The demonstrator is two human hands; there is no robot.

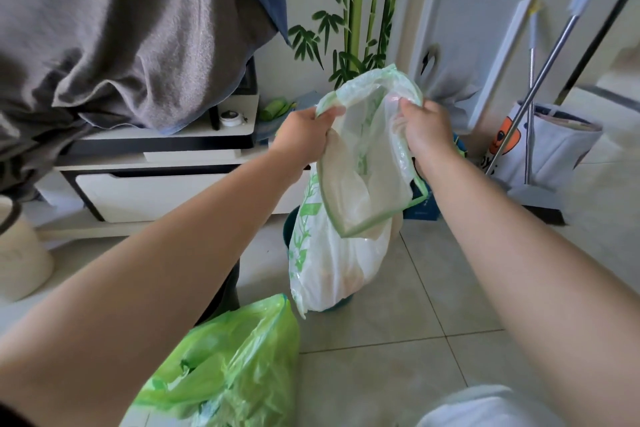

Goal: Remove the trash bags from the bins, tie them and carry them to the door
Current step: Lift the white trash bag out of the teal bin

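A white trash bag [332, 246] with green print and a green-edged rim hangs in front of me, lifted above a teal bin [289, 229] that shows only as a sliver behind it. My left hand [304, 135] is shut on the left side of the bag's rim. My right hand [426, 132] is shut on the right side, and the mouth is held open between them. A second, bright green trash bag [235, 364] lies on the tiled floor at the bottom of the view, close to me, untied.
A low white cabinet [156, 191] draped with grey cloth stands at the left. A white door [478, 45] is at the back right, with a mop and broom handles [533, 80] and a white bucket [554, 146] leaning beside it. A cream container [20, 253] sits far left.
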